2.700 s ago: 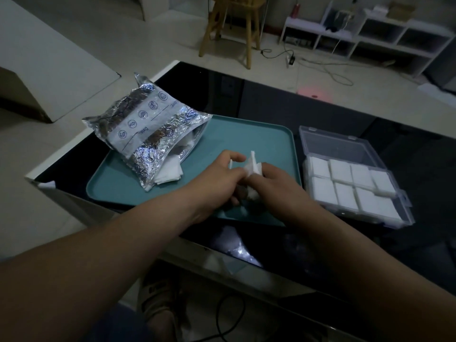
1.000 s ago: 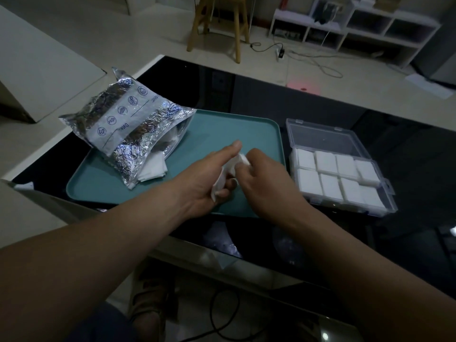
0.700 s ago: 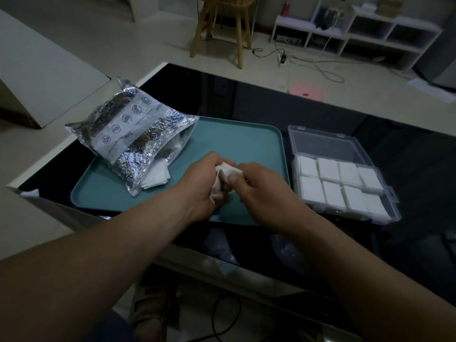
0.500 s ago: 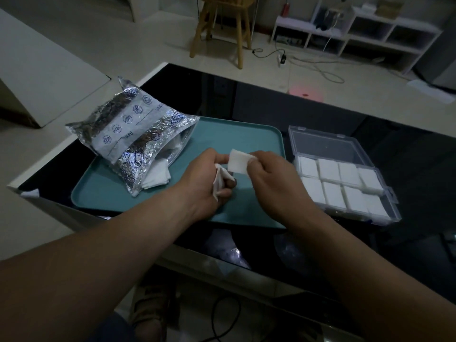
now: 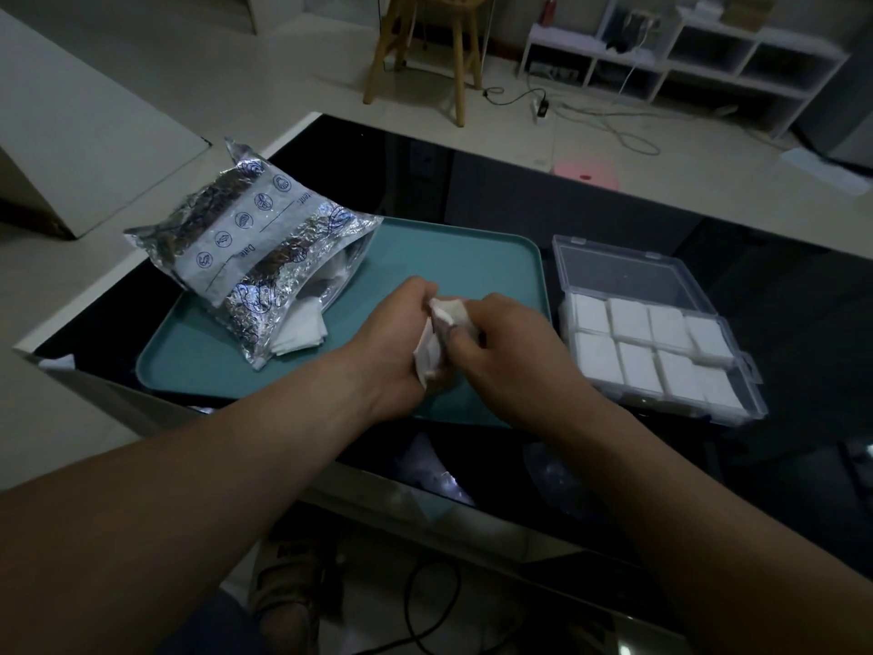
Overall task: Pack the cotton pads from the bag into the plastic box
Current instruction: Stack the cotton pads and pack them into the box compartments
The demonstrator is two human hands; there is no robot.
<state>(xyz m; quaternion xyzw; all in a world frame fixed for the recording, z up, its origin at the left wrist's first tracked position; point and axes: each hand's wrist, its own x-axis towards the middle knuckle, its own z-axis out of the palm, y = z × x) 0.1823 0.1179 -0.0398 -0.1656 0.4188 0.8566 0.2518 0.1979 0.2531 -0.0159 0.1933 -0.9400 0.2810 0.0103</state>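
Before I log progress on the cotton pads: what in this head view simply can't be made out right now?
All in the head view:
- How many cotton pads the left hand and right hand hold: fingers cover the stack.
- What remains inside the foil bag: its opaque wall hides all but a few pads at the mouth.
- Stack depth in the plastic box: only top layers show.
- The bag's print: too small and dim.

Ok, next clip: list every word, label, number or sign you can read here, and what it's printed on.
"Date": on the white label strip of the foil bag, printed sideways.
A second word farther along the same strip, near "tent": partly readable only.
Five round icons in a row on that strip: too small to make out.
Plastic box, teal tray, cotton pads: no text.
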